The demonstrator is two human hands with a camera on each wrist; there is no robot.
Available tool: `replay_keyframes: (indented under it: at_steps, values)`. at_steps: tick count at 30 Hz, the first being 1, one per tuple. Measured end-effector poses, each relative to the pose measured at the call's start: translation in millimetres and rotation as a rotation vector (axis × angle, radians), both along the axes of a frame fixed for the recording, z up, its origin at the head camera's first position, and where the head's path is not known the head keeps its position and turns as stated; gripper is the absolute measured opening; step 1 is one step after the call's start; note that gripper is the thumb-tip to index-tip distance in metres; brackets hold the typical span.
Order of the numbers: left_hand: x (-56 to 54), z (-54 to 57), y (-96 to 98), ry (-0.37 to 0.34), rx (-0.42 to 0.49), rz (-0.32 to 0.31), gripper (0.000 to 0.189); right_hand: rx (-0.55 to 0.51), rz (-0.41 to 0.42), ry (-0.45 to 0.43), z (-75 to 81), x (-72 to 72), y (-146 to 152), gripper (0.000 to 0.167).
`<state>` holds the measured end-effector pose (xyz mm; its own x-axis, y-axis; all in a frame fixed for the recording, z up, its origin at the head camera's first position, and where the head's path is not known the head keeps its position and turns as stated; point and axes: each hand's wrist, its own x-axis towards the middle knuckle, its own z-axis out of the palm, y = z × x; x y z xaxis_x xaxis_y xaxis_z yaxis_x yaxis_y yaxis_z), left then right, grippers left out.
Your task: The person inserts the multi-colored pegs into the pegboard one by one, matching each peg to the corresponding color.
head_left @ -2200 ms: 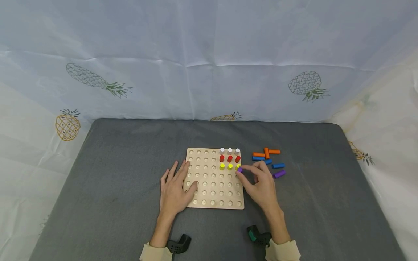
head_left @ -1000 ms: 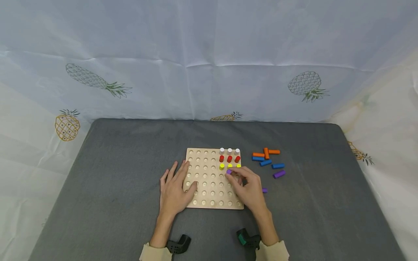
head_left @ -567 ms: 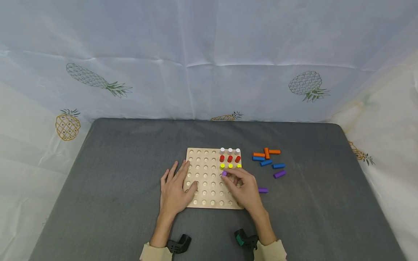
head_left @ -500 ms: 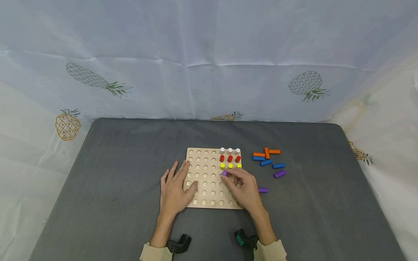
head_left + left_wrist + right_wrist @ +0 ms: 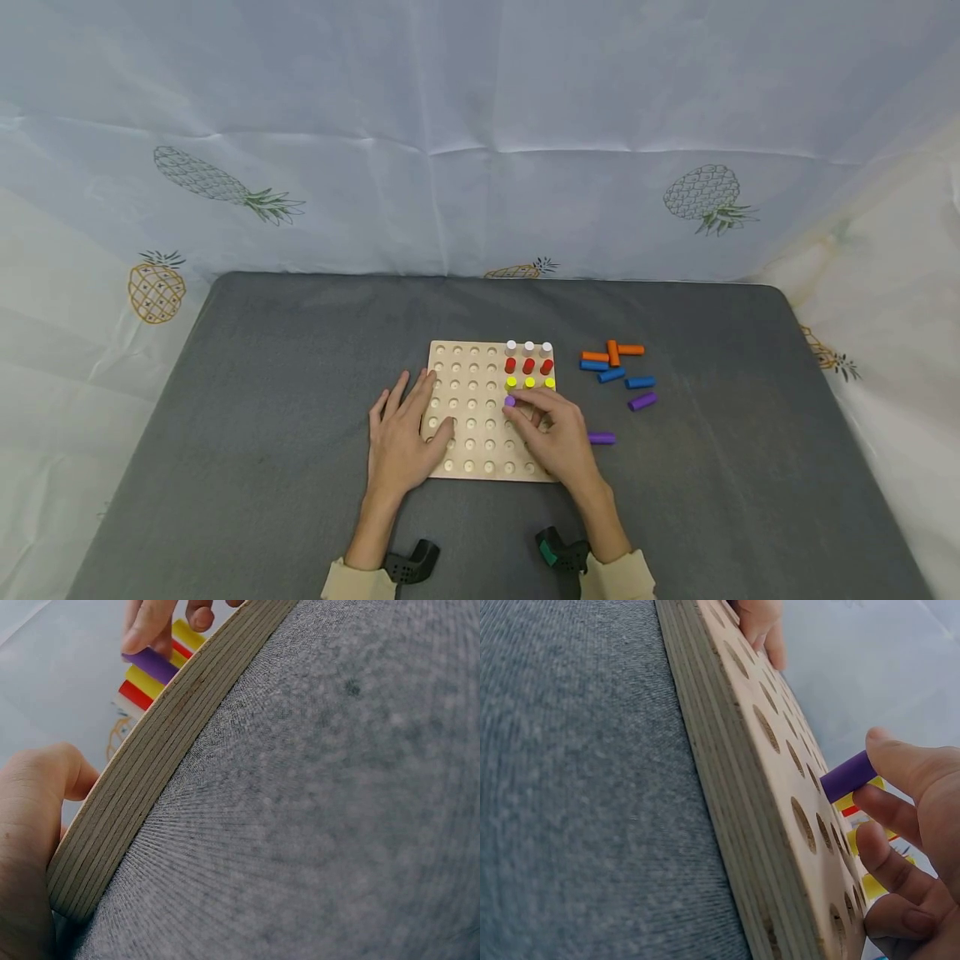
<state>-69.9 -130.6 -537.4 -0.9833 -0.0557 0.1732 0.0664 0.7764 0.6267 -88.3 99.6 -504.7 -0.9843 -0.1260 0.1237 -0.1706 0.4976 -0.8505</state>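
My right hand [image 5: 555, 440] pinches a purple peg [image 5: 510, 402] between thumb and fingers. In the right wrist view, the purple peg [image 5: 847, 777] slants with its lower end at a hole of the wooden pegboard [image 5: 817, 859]; how deep it sits I cannot tell. At the left edge of the pegboard [image 5: 480, 434] rests my left hand [image 5: 401, 442], fingers spread and the thumb over the top face. White pegs [image 5: 528, 348], red pegs [image 5: 528, 366] and yellow pegs [image 5: 529, 383] stand in rows at the board's upper right, just beyond the held peg.
Right of the board lie loose orange pegs [image 5: 631, 350], blue pegs [image 5: 640, 382] and a purple peg [image 5: 642, 402]. Another purple peg [image 5: 602, 438] lies close beside my right hand. A grey cloth [image 5: 300, 358] covers the table; a pineapple-print curtain [image 5: 465, 208] hangs behind.
My right hand has carried the purple peg leftward along the board, to below the leftmost yellow peg. A loose purple peg near that hand has come into view. My left hand has stayed put.
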Motion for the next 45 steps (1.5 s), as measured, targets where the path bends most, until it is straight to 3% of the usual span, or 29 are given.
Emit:
replay_keyframes:
  at_steps: [26,45]
  values:
    - [-0.2,-0.7,-0.1,0.012,-0.004,-0.003,0.07,0.071,-0.037,-0.019,0.7,-1.2,-2.6,0.023]
    - [-1.3,-0.8,-0.6,-0.005,-0.01,-0.002,0.071,0.006,-0.028,0.09,-2.3,1.0,9.2,0.024]
